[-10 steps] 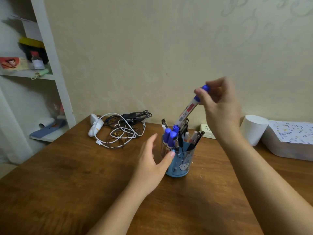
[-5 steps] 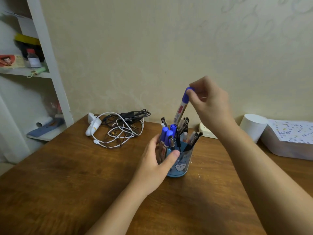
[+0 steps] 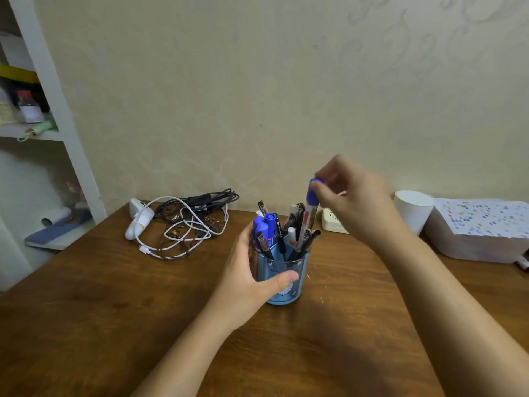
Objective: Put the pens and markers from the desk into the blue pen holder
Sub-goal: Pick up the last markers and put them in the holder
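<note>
The blue pen holder (image 3: pixel 289 267) stands mid-desk, packed with several pens and blue-capped markers (image 3: pixel 264 224). My left hand (image 3: pixel 249 276) wraps around the holder's left side, thumb across its front. My right hand (image 3: pixel 352 199) pinches the blue cap of a white marker with a red label (image 3: pixel 309 210). That marker stands nearly upright with its lower end down among the pens in the holder.
A tangle of white and black cables with a white charger (image 3: pixel 183 222) lies back left on the wooden desk (image 3: pixel 114 325). A white cup (image 3: pixel 412 210), a small white box (image 3: pixel 333 222) and a white container (image 3: pixel 481 233) sit back right. White shelves (image 3: pixel 43 138) stand at left.
My right hand lowered the marker from a tilted hold above the holder down into it, turning it upright. My left hand closed around the holder.
</note>
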